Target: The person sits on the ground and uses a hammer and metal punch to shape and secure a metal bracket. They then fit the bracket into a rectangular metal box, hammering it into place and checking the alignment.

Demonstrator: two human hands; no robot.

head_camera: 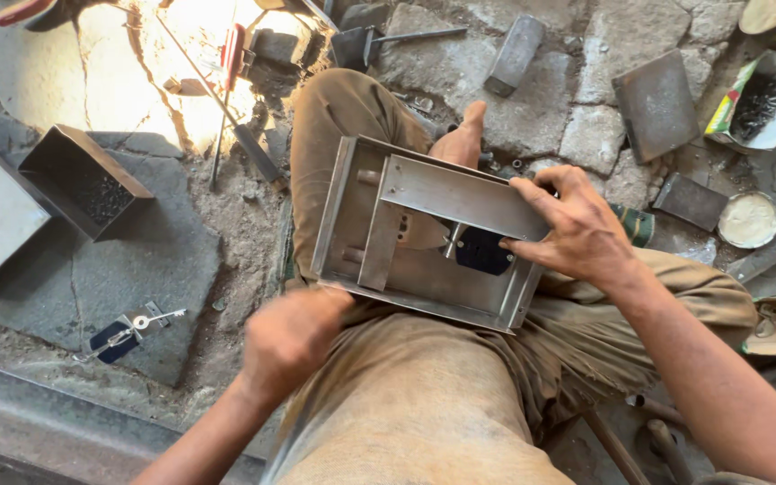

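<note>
The metal tray (pixel 424 238) lies across the person's lap, braced there for work. The right hand (pixel 577 229) grasps the tray's far edge, pinning its flat bar (pixel 460 196). The left hand (pixel 291 339), at the tray's near corner, is clenched; anything inside it is hidden. Keys (pixel 141 325) lie left of the tray

Hard sunlight burns out the stone paving (pixel 136 72) above and left of the metal lock case (pixel 424 242), which itself lies in soft, even shade. The left hand (pixel 289 337) just below the case is motion-blurred; elsewhere focus is sharp.
</note>
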